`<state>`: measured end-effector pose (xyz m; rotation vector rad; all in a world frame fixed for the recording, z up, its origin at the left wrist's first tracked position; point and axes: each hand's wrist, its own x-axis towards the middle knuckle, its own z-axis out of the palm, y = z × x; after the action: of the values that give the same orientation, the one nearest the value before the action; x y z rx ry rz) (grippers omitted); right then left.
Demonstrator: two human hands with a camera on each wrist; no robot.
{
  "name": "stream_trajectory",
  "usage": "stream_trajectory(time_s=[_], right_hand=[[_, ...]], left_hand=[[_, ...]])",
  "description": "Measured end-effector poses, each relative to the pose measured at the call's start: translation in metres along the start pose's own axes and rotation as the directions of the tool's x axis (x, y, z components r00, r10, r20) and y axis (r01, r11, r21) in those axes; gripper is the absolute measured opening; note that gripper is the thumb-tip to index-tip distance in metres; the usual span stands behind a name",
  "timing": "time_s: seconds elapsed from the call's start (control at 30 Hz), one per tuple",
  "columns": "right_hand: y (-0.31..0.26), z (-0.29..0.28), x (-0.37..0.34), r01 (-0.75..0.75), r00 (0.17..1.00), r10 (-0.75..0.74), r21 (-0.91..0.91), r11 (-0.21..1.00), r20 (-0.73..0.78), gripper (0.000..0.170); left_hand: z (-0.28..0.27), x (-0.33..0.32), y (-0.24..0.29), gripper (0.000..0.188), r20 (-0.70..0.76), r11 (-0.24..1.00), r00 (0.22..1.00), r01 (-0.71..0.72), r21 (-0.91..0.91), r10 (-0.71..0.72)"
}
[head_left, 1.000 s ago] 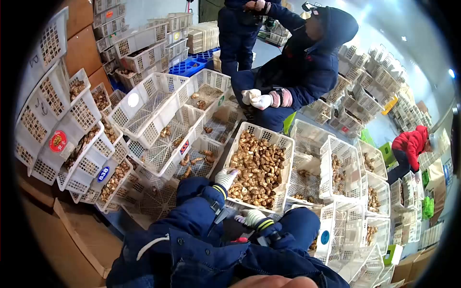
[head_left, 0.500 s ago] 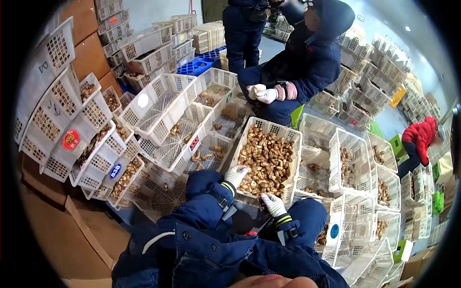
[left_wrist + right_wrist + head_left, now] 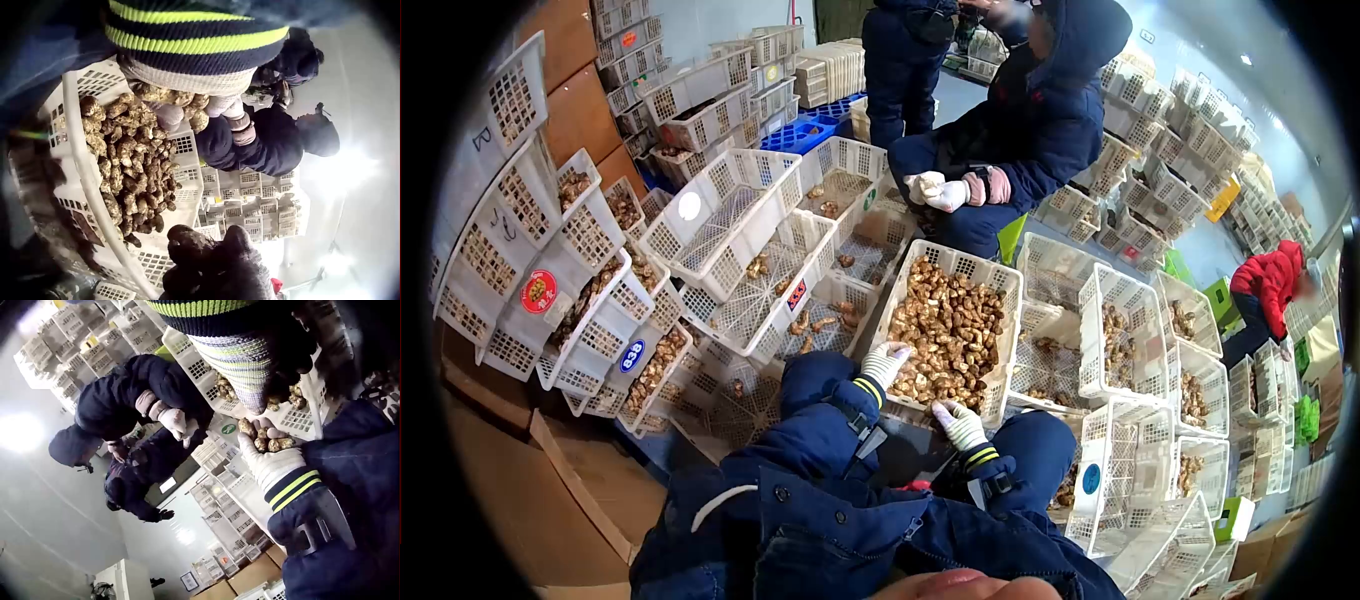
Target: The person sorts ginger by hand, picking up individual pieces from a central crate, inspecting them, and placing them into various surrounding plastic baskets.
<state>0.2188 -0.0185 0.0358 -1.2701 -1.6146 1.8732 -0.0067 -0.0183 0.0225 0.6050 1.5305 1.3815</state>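
Left hand [image 3: 884, 366] is cradling mushrooms [image 3: 285, 444], fingers curling round; right hand [image 3: 962, 426] finger state, can't tell. They're probably light, bruising easily, needing gentle mid-body holds.

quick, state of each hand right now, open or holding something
Left hand: cupped around a few brown lumps.
Right hand: can't tell if it's open or holding anything.

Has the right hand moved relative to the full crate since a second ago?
Yes: against the full crate, the right hand has shifted rightward and slightly up in the head view, toward its near right corner.
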Motion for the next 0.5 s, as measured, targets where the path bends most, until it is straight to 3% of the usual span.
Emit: stream_trajectory(time_s=[0.07,0.3,0.33,0.43,0.5], right_hand=[[0.0015,-0.0002,0.0008,-0.054,0.998,0.054,0.001,0.999,-0.013,0.034],[-0.0014,0.0026,-0.0002,0.009,1.000,-0.009,-0.045,0.999,-0.012,0.033],[-0.0004,0.0039,0.0005,-0.005,1.000,0.005,-0.004,1.000,-0.010,0.032],[-0.0037,0.0029,-0.0017,0.074,0.997,-0.076,-0.120,0.990,-0.013,0.032],[-0.0041,0.0036,-0.0018,0.027,1.000,-0.028,-0.091,0.995,-0.011,0.032]], left_hand=[[0.0003,0.0031,-0.0038,0.023,-0.008,0.999,0.999,0.039,-0.029,-0.039],[0.0023,-0.0023,0.0049,0.025,0.000,0.985,0.994,0.110,-0.135,-0.111],[0.0023,-0.0018,0.0042,0.025,0.000,0.989,0.995,0.095,-0.116,-0.096],[0.0025,0.0002,0.0024,0.025,0.002,0.997,0.999,0.049,-0.057,-0.049],[0.0018,0.0013,0.0012,0.026,0.012,0.998,0.999,0.051,-0.048,-0.050]])
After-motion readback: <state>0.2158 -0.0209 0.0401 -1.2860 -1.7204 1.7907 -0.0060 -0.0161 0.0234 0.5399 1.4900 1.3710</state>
